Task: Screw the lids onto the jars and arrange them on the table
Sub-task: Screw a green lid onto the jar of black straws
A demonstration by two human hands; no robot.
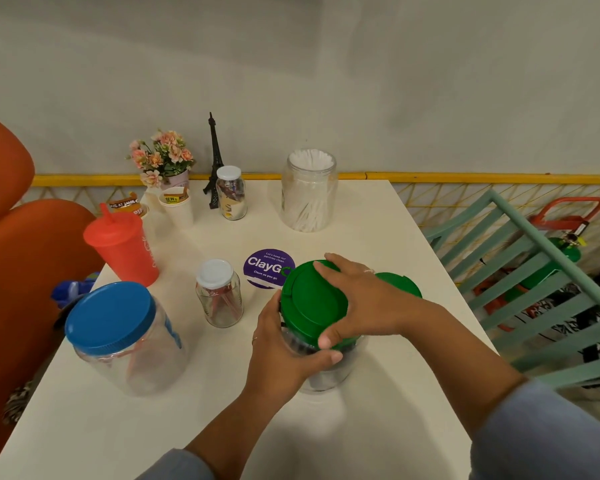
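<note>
The right hand [357,299] lies curled over the green lid [309,299], fingers and thumb gripping its rim, while the left hand [278,348] wraps around the clear jar [326,372] just below it; the jar stands near the table's front right. A second green lid [399,284] lies just behind the right wrist, partly hidden. Close on the left stand a small white-lidded jar [219,296] and a large blue-lidded jar [118,334], with a red tumbler [123,247] beyond them. A purple sticker [267,266] lies just behind the green lid. Farther back are an uncapped jar of white sticks [309,190], another small capped jar [231,194], a tower model [214,161], flowers [163,157] and paper cups [175,206]. The table [361,427] is white, against a pale wall with a yellow rail [465,177]; an orange seat [14,254] stands left, a teal chair [534,271] right.
</note>
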